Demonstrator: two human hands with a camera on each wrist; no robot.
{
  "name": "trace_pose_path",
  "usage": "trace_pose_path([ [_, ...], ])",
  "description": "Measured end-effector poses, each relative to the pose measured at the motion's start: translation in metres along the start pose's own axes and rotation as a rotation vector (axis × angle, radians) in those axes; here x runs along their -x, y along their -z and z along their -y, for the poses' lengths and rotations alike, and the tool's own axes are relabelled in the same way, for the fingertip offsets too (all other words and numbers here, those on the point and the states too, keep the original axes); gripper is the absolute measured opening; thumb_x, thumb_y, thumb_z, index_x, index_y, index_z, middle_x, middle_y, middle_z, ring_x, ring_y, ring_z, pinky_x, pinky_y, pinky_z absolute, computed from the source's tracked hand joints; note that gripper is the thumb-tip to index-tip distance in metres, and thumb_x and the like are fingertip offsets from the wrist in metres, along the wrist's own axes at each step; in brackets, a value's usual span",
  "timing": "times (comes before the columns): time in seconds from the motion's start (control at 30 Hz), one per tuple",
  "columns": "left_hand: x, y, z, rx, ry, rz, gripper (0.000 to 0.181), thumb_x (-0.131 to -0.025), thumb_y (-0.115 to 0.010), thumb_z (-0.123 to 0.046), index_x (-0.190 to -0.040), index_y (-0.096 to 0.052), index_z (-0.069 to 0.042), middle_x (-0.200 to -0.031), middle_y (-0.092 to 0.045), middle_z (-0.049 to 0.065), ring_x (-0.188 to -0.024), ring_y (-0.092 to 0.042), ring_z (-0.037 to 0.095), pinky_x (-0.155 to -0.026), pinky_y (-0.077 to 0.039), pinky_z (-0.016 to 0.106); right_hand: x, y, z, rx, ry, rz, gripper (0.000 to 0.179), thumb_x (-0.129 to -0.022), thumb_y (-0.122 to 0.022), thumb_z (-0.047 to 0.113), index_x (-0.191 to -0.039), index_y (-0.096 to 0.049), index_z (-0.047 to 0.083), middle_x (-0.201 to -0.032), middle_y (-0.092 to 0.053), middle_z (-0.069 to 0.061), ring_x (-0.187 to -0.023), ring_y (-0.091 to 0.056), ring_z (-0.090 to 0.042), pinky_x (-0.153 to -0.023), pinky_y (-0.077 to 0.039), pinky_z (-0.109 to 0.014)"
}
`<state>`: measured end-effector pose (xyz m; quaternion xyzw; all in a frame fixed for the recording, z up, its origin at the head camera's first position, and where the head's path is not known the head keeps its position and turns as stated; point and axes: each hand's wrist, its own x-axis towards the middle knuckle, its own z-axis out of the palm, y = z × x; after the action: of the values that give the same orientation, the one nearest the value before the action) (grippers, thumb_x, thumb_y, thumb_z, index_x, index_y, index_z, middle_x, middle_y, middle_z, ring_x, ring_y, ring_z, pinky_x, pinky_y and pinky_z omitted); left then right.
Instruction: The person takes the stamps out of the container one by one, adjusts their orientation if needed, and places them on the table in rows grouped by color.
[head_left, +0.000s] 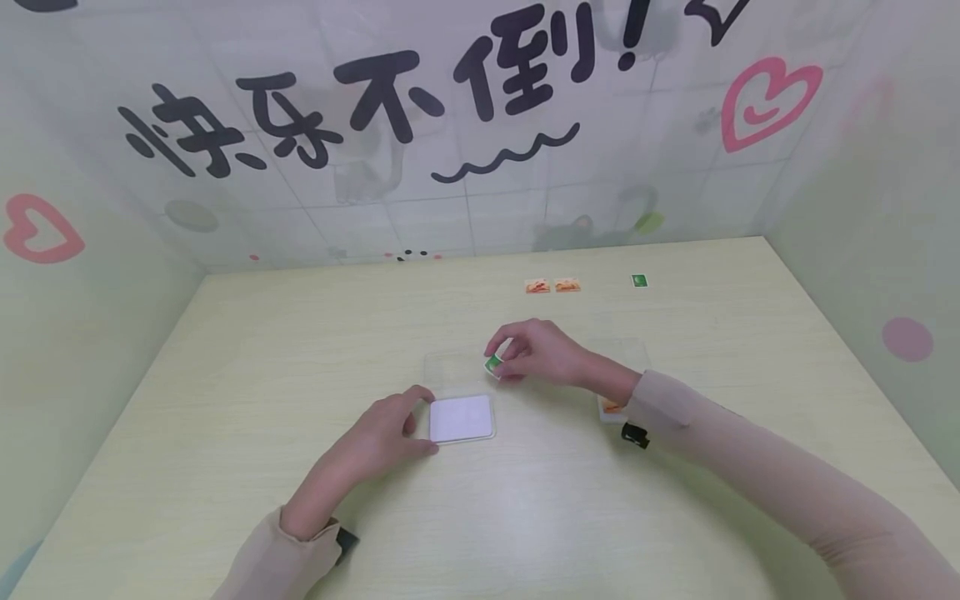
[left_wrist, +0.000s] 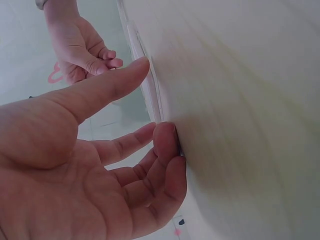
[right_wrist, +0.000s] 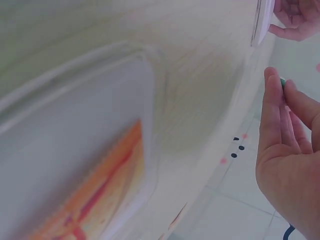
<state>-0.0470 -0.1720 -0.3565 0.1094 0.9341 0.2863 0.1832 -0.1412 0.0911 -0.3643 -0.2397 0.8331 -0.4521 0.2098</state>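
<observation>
My right hand (head_left: 542,354) pinches a small green-and-white stamp (head_left: 492,364) between thumb and fingertips, raised over the table. In the right wrist view the fingers cover most of that stamp, and a green sliver shows. A flat clear case with a white inside (head_left: 461,418) lies in front of me. My left hand (head_left: 386,429) steadies it at its left side, thumb at the near corner and fingers at the far one. Its edge appears thin in the left wrist view, between thumb and fingertips.
Two orange stamps (head_left: 552,286) and a green stamp (head_left: 639,281) lie toward the back of the table. Under my right forearm sits another case (right_wrist: 95,120) with an orange stamp (right_wrist: 107,185) on its white inside. Clear lids (head_left: 448,369) lie behind the cases. Walls border the table.
</observation>
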Motion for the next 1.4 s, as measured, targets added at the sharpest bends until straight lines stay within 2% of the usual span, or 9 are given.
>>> trace_pose_path([
  [0.27, 0.0, -0.001, 0.002, 0.01, 0.01, 0.002, 0.057, -0.088, -0.085, -0.009, -0.137, -0.057, -0.001, -0.084, -0.054, 0.006, -0.075, -0.048, 0.02, -0.068, -0.041, 0.033, 0.001, 0.003, -0.003, -0.023, -0.004, -0.005, 0.021, -0.095, -0.078, 0.005, -0.115, -0.071, 0.004, -0.091, -0.08, -0.01, -0.076, -0.075, -0.02, -0.074, -0.062, -0.032],
  [0.43, -0.001, -0.002, 0.002, 0.009, 0.013, -0.001, 0.057, -0.088, -0.085, -0.009, -0.137, -0.058, -0.002, -0.084, -0.054, 0.006, -0.075, -0.048, 0.02, -0.067, -0.041, 0.033, 0.001, 0.005, -0.005, -0.003, -0.004, -0.026, 0.031, -0.095, -0.078, 0.004, -0.125, -0.069, 0.002, -0.091, -0.08, -0.01, -0.078, -0.075, -0.019, -0.076, -0.061, -0.032],
  [0.53, -0.001, -0.002, 0.002, 0.004, 0.013, -0.004, 0.056, -0.087, -0.085, -0.01, -0.136, -0.058, -0.002, -0.084, -0.054, 0.006, -0.075, -0.047, 0.02, -0.067, -0.04, 0.033, 0.001, 0.006, -0.007, 0.006, -0.009, -0.04, 0.033, -0.095, -0.078, 0.006, -0.127, -0.069, 0.002, -0.092, -0.08, -0.01, -0.079, -0.076, -0.019, -0.077, -0.058, -0.031],
  [0.67, -0.002, -0.002, 0.002, 0.005, 0.009, -0.006, 0.056, -0.087, -0.085, -0.01, -0.136, -0.058, -0.003, -0.083, -0.053, 0.006, -0.075, -0.047, 0.02, -0.067, -0.04, 0.033, 0.003, 0.008, -0.008, 0.004, -0.013, -0.058, 0.028, -0.095, -0.079, 0.007, -0.122, -0.071, 0.004, -0.091, -0.08, -0.011, -0.078, -0.077, -0.021, -0.076, -0.052, -0.03],
  [0.9, -0.002, -0.003, 0.004, 0.002, 0.005, -0.008, 0.056, -0.087, -0.085, -0.009, -0.136, -0.058, -0.002, -0.083, -0.053, 0.006, -0.075, -0.047, 0.02, -0.067, -0.04, 0.033, 0.007, 0.013, -0.006, -0.03, -0.02, -0.083, 0.027, -0.095, -0.077, 0.005, -0.121, -0.07, 0.003, -0.093, -0.08, -0.014, -0.077, -0.076, -0.025, -0.076, -0.058, -0.036],
  [1.4, -0.001, -0.003, 0.004, -0.002, 0.005, -0.007, 0.055, -0.088, -0.085, -0.009, -0.135, -0.058, -0.002, -0.082, -0.052, 0.006, -0.075, -0.046, 0.02, -0.067, -0.04, 0.033, 0.009, 0.024, -0.013, -0.05, -0.005, -0.117, 0.026, -0.096, -0.074, 0.002, -0.121, -0.068, 0.003, -0.094, -0.08, -0.015, -0.076, -0.076, -0.028, -0.075, -0.059, -0.039],
])
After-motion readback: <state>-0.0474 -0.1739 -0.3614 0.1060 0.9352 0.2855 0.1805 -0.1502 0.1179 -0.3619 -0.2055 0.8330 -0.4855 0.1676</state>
